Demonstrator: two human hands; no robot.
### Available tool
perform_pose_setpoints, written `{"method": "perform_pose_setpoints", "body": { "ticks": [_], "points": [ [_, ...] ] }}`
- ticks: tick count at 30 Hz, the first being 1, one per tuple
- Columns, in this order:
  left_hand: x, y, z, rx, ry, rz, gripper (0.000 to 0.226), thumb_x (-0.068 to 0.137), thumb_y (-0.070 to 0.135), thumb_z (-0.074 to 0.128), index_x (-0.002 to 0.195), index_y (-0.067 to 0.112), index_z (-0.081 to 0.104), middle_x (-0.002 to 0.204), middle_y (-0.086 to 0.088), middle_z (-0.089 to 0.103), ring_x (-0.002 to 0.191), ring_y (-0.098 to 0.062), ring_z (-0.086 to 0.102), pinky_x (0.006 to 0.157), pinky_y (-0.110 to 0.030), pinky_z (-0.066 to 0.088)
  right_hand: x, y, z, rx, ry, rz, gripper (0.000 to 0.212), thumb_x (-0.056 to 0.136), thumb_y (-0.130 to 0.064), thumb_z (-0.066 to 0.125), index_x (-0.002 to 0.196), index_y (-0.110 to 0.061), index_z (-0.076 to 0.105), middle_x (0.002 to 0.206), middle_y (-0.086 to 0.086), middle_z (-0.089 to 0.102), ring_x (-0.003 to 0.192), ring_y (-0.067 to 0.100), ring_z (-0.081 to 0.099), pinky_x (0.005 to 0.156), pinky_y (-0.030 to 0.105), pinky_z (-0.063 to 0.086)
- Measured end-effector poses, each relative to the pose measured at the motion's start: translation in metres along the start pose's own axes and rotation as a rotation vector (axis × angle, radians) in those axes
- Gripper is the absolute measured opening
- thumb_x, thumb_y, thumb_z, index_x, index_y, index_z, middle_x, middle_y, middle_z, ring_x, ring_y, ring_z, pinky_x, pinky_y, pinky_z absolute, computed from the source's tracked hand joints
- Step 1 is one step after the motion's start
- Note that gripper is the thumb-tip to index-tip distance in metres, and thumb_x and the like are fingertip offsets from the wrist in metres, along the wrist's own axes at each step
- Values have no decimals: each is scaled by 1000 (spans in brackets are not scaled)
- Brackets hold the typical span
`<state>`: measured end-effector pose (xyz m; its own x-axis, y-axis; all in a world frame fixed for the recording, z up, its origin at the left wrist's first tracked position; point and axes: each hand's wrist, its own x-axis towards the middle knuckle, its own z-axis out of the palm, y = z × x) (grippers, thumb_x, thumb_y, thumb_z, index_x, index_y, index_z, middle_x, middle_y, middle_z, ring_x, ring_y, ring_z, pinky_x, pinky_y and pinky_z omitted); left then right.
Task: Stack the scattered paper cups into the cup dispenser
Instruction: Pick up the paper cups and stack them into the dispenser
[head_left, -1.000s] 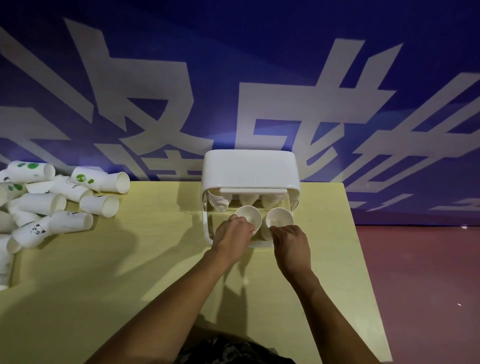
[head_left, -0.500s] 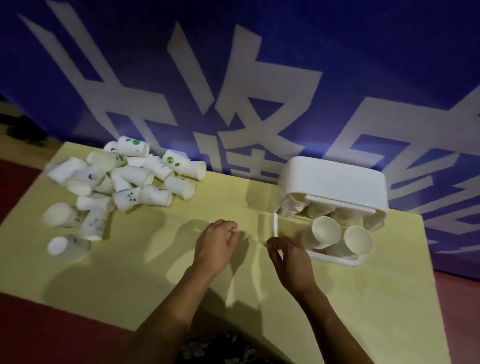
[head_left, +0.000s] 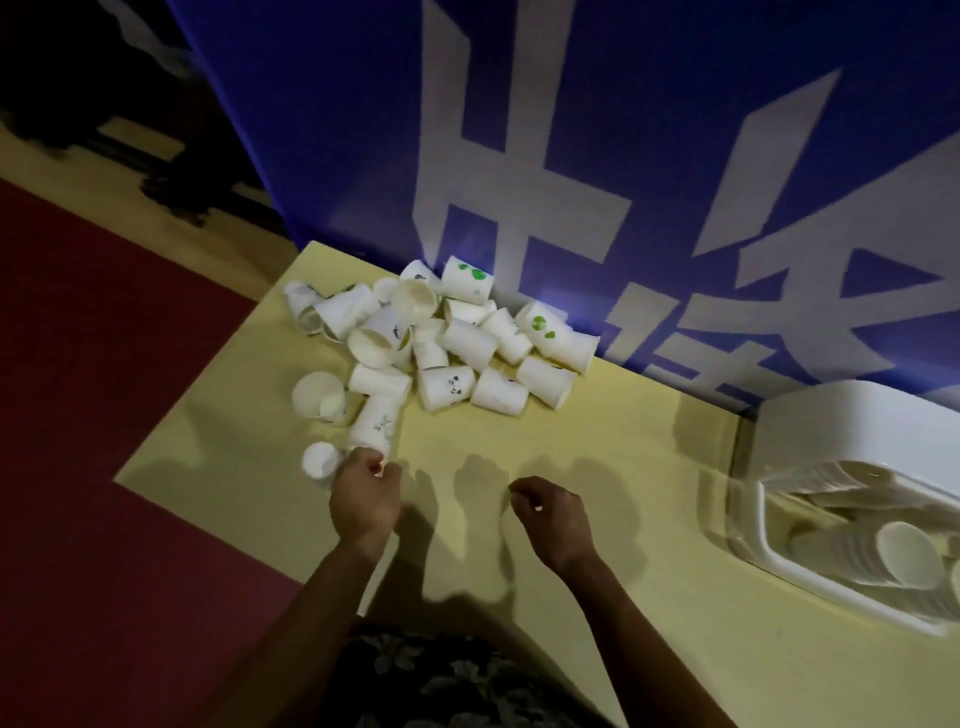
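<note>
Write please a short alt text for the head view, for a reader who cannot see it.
A person's left hand reaches the near edge of a pile of paper cups on a yellow table, the right hand loosely curled and empty beside it. A white cup dispenser holding stacked cups stands at the right, before a blue banner.

Behind my table, the blue banner (head_left: 571, 130) carries huge white Chinese characters, cropped so I can't read them. Some paper cups (head_left: 452, 387) bear tiny printed marks, too small to read.
</note>
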<state>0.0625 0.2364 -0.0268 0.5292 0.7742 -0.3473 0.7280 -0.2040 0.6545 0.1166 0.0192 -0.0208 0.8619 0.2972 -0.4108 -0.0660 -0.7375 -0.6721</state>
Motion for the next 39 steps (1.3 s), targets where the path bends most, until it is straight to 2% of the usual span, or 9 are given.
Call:
{"method": "perform_pose_setpoints", "body": {
  "ticks": [5,12,17,21,24,27,32,35,39],
  "points": [
    [48,-40,-38,206,76,61,43,82,15,67,124,11,57,122,-19,51,109,-40,50,80,-44,48,33,-54,61,328,-143,212,16,90,-16,62,101,-15,74,95,-1,74,85,13,65,76,24,50],
    [92,-63,-37,461,-190,160,45,85,36,60,128,23,52,128,-13,51,115,-32,51,84,-40,47,71,-100,125,934,-366,738,12,95,-22,57,86,-16,61,73,-1,62,61,10,56,62,25,48],
    [96,-62,-49,355,-186,108,48,76,35,71,118,19,54,110,-6,56,87,-23,58,73,-32,45,92,-118,155,1207,-395,833,53,96,-37,58,135,-2,48,135,16,54,128,24,50,108,38,41],
    [92,-59,-66,217,-211,5,50,70,36,79,106,16,49,101,0,53,85,-18,52,69,-31,43,104,-131,163,1386,-260,924,32,97,-22,57,122,-2,52,141,14,52,126,24,52,103,35,42],
    [89,-52,-76,51,-253,-49,43,73,28,80,99,12,50,100,-6,60,86,-23,61,72,-39,54,106,-130,160,1422,-168,947,35,95,-11,57,128,-2,52,126,15,63,106,25,63,91,34,49],
    [84,-37,-81,-207,-324,-119,45,77,25,75,116,24,54,108,-4,62,88,-23,64,69,-34,55,100,-125,144,1346,-189,944,12,93,-13,54,103,-7,59,90,9,70,86,17,63,75,31,52],
    [69,-1,-73,-463,-714,-128,66,86,11,66,140,41,42,129,10,52,106,-23,64,58,-26,55,73,-103,107,1324,-158,714,21,94,-4,56,114,-6,55,117,11,60,109,23,57,100,42,49],
    [53,22,-58,-552,-890,-85,63,85,7,69,129,48,49,125,13,55,107,-24,65,65,-35,58,54,-97,79,1492,64,652,19,89,2,54,106,-5,61,102,11,69,93,22,66,85,40,55],
    [31,50,-30,-385,-807,146,32,87,19,71,106,41,58,108,7,61,95,-23,66,70,-42,58,29,-85,36,1531,205,541,18,81,6,51,93,-6,58,94,11,68,85,22,63,74,34,56]
  ]
}}
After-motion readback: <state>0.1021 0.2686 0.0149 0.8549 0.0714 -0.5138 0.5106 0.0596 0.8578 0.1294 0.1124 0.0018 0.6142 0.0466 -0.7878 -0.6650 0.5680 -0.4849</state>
